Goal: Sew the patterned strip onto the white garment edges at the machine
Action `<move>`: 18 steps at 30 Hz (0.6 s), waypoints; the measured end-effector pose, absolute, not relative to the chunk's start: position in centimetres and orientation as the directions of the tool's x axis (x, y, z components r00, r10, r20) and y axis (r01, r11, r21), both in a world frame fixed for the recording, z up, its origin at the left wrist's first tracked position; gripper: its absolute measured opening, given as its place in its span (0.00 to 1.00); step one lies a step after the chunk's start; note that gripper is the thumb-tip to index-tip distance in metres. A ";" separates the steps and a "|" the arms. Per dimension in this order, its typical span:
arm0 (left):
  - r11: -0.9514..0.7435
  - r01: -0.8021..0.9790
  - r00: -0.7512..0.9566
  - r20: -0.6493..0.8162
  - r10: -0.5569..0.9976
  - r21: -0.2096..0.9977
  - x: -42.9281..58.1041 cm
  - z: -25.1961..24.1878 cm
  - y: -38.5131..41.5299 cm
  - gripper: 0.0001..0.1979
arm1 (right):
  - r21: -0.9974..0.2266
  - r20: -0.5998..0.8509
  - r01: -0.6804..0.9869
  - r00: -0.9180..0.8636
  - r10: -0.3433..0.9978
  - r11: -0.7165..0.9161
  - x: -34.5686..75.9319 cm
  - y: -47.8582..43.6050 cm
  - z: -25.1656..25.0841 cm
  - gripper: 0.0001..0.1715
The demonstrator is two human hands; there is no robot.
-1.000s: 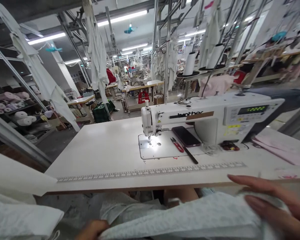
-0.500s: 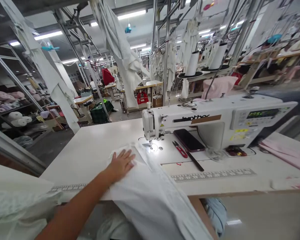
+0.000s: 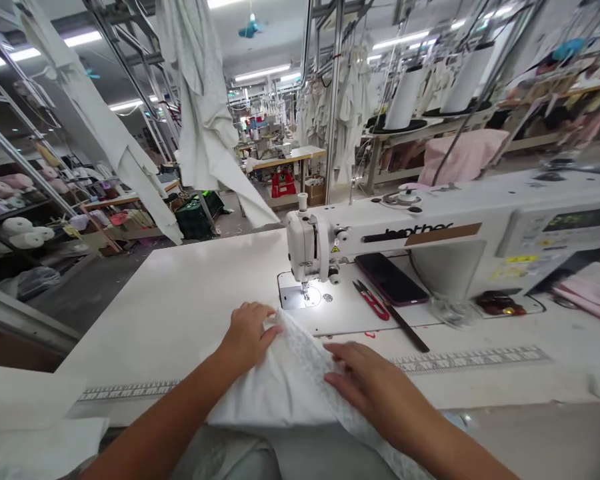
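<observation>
A white fabric piece (image 3: 290, 387) lies over the near edge of the sewing table (image 3: 190, 300), its far corner just short of the needle of a white sewing machine (image 3: 430, 233). My left hand (image 3: 247, 332) has its fingers curled on the fabric's far left corner, gripping it. Just to the right, my right hand (image 3: 365, 377) lies on the fabric's right edge with its fingers stretched flat.
Red thread snips (image 3: 373, 301), a dark phone (image 3: 391, 279) and a black pen-like stick (image 3: 407, 328) lie on the machine bed right of the needle. A ruler strip (image 3: 470, 359) runs along the table front. Pink fabric (image 3: 585, 293) sits far right; garments hang overhead.
The fabric has been pulled back toward me and bunched. My left hand went from flat to gripping its corner. My right hand has come into view and landed on the fabric.
</observation>
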State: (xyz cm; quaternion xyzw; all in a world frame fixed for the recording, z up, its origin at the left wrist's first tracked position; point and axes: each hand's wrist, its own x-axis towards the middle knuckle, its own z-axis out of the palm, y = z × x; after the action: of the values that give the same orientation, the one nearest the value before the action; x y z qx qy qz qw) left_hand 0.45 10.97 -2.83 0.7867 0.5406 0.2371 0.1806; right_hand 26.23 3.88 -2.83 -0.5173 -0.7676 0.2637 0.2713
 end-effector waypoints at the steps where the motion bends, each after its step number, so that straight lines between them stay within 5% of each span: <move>1: -0.328 0.754 0.288 0.163 0.944 0.570 0.6 -3.0 11.9 0.19 | -0.624 0.169 0.694 -0.329 0.929 0.359 25.0 4.9 -2.9 0.20; 3: -0.305 0.697 0.313 0.108 0.944 0.649 0.8 -3.2 13.5 0.23 | -0.556 0.179 0.743 -0.331 0.926 0.373 23.5 6.1 -3.5 0.22; 7: -0.282 0.531 0.445 0.020 0.895 0.799 0.8 -3.4 15.3 0.11 | -0.528 0.150 0.778 -0.309 0.939 0.340 23.5 6.8 -5.2 0.23; 11: -0.225 0.449 0.469 -0.013 0.883 0.865 0.0 -1.4 13.9 0.13 | -0.512 0.286 0.720 -0.373 0.883 0.470 23.9 5.9 -5.4 0.24; 16: -0.218 0.533 0.428 -0.038 0.903 0.817 -1.3 6.6 9.1 0.14 | -0.691 0.344 0.337 -0.625 0.701 0.639 21.3 2.8 -3.8 0.29; 18: -0.212 0.590 0.483 -0.130 0.866 0.779 -1.2 8.7 8.4 0.12 | -0.785 0.331 0.167 -0.701 0.632 0.596 20.2 1.7 -3.7 0.22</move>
State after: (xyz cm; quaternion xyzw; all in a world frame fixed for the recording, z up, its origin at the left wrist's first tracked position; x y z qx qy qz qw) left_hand -1.16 8.42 8.71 0.7596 0.4793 0.1701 0.4054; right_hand 20.25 1.70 -3.65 -0.2377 -0.8398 0.3813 0.3047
